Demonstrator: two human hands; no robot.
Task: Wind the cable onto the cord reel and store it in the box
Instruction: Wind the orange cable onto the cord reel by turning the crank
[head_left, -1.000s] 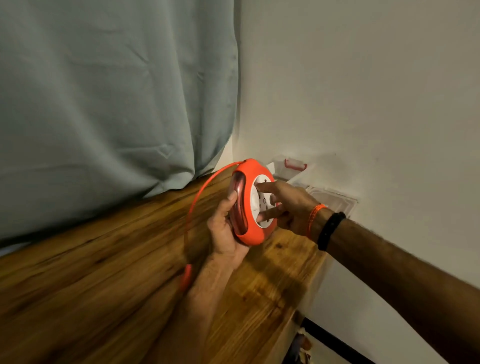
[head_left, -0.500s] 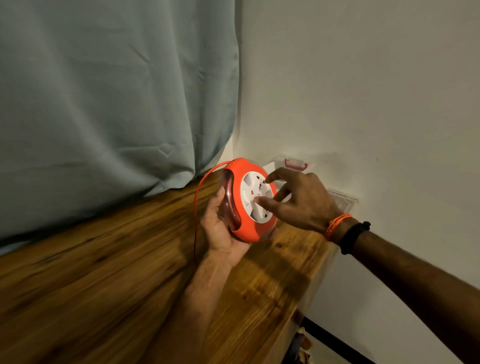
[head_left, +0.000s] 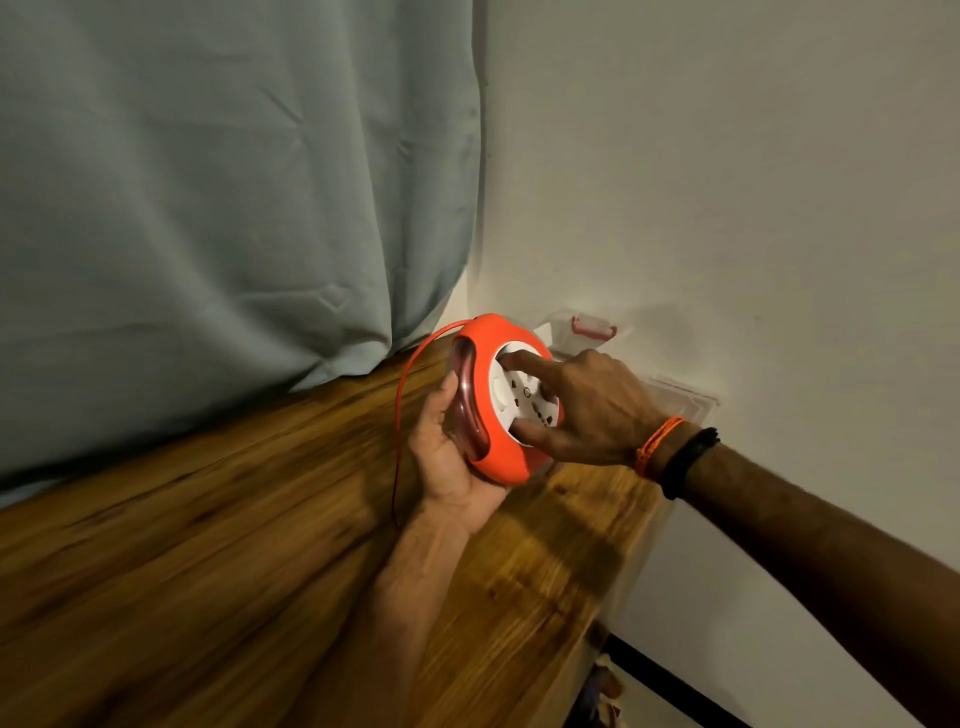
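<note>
An orange cord reel (head_left: 496, 457) with a white socket disc (head_left: 511, 402) is held upright above the wooden table. My left hand (head_left: 447, 467) cups it from below and behind. My right hand (head_left: 587, 410) spreads over the white disc, one finger near its top and the thumb at its lower edge. A thin orange cable (head_left: 402, 405) leaves the top of the reel and arcs down on the left. The clear plastic box (head_left: 569, 332) with a red latch stands behind the reel against the wall.
A clear lid (head_left: 685, 400) lies by the wall at the table's right end. The wooden table (head_left: 208, 545) runs left under a grey-green curtain (head_left: 234, 182). The table's right edge drops to the floor beside the white wall.
My right hand has turned on the white disc, its fingers spreading wider across it. The cable loop on the left has drawn in shorter and closer to the reel.
</note>
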